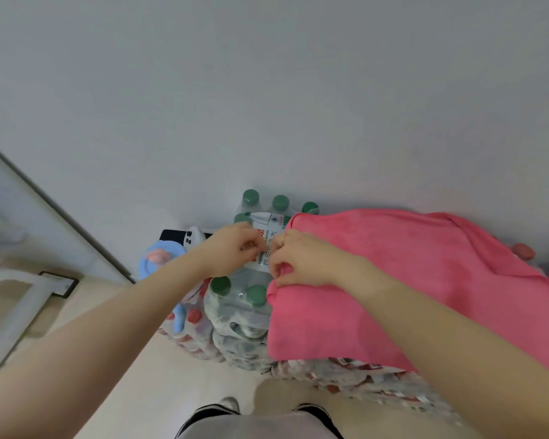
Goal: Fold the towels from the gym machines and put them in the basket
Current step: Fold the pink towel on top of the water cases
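A person's two hands met over shrink-wrapped packs of bottled water (241,308) where a pink towel (409,289) lay spread, draped across the packs to the right of both hands. The right hand (301,264), a ring on one finger, pinched the towel's left edge with curled fingers, the cloth bunching beneath them. The left hand (235,248) hovered just beside it, fingers curled above the bottle label; whether it held a corner of the towel or nothing could not be told. Green-capped bottles (251,196) stood beyond the hands against a white wall (267,90), and a blue toy (162,261) sat to the left of the left hand. No basket was in view.

The towel looked light, soft and limp, likely to sag and slide off the slick plastic wrap if pulled by one point. Taking it by two corners along the left edge would probably keep it flat for folding.
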A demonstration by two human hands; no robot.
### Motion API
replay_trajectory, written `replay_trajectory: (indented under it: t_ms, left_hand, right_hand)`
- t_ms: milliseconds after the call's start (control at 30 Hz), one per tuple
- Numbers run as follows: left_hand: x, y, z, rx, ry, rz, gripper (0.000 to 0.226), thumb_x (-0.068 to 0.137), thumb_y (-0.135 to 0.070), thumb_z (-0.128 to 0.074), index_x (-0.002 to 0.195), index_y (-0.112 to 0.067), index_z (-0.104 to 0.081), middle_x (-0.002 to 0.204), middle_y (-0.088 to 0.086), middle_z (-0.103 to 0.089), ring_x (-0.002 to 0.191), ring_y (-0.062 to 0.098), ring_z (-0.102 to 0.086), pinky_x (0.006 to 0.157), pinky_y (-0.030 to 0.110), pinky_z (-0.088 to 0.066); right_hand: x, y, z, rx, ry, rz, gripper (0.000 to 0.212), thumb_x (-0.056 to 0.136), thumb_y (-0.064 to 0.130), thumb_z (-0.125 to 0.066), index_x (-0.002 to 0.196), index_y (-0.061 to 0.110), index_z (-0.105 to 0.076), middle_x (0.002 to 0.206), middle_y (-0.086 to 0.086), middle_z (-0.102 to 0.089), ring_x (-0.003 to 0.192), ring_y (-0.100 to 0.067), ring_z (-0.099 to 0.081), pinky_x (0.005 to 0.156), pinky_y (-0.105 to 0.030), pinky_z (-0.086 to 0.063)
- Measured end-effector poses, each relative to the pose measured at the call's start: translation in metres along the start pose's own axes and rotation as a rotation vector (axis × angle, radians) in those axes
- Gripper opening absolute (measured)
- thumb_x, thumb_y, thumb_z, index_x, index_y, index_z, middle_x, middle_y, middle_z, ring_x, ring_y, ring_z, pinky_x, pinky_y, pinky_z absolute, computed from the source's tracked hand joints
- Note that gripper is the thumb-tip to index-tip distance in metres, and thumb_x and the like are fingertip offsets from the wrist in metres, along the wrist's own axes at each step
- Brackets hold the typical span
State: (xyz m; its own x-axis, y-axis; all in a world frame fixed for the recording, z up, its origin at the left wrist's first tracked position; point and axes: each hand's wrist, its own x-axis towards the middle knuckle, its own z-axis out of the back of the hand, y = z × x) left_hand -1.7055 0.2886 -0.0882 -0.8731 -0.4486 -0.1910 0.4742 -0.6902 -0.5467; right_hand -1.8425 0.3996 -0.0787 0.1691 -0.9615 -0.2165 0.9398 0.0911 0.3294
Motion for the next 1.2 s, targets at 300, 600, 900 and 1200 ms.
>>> replay_trajectory:
  t_ms: [300, 600, 900, 1200]
  left_hand:
    - [-0.006, 0.001, 0.002, -0.575, 0.152, 0.01, 0.044, 0.084, -0.053, -0.049, 0.087, -0.012, -0.063, 0.086, 0.012, -0.064, 0.083, 0.017, -0.06, 0.085, 0.035, -0.047]
    - [-0.008, 0.007, 0.015, -0.996, 0.039, -0.022, 0.02, 0.094, -0.02, -0.048, 0.113, -0.015, -0.05, 0.099, -0.004, -0.062, 0.089, 0.006, -0.061, 0.083, 0.018, -0.051]
    - [-0.011, 0.016, 0.028, -1.097, 0.114, 0.003, 0.015, 0.091, -0.02, -0.055, 0.103, -0.017, -0.063, 0.094, -0.003, -0.071, 0.084, 0.01, -0.068, 0.077, 0.022, -0.055]
    - [-0.043, 0.065, 0.048, -1.072, 0.281, 0.116, 0.029, 0.086, -0.008, -0.059, 0.115, -0.006, -0.058, 0.108, 0.01, -0.067, 0.091, 0.019, -0.066, 0.089, 0.03, -0.054]
  right_hand:
    - [0.01, -0.002, 0.04, 0.492, -0.497, -0.305, 0.016, 0.078, 0.01, -0.067, 0.07, 0.022, -0.059, 0.066, 0.015, -0.054, 0.056, 0.008, -0.049, 0.062, -0.016, -0.036]
    - [0.041, 0.016, 0.083, 0.894, -0.596, -0.33, 0.02, 0.1, 0.016, -0.036, 0.081, 0.022, -0.039, 0.06, -0.002, -0.049, 0.031, -0.004, -0.047, 0.035, -0.017, -0.037]
    - [0.06, 0.016, 0.081, 0.222, -0.42, -0.305, 0.036, 0.076, 0.008, -0.066, 0.11, 0.013, -0.053, 0.09, 0.012, -0.05, 0.077, -0.008, -0.045, 0.064, -0.005, -0.033]
    - [0.1, 0.008, 0.065, 0.106, -0.592, -0.486, 0.025, 0.086, 0.001, -0.045, 0.101, 0.006, -0.065, 0.102, -0.016, -0.069, 0.081, -0.024, -0.067, 0.076, -0.026, -0.045]
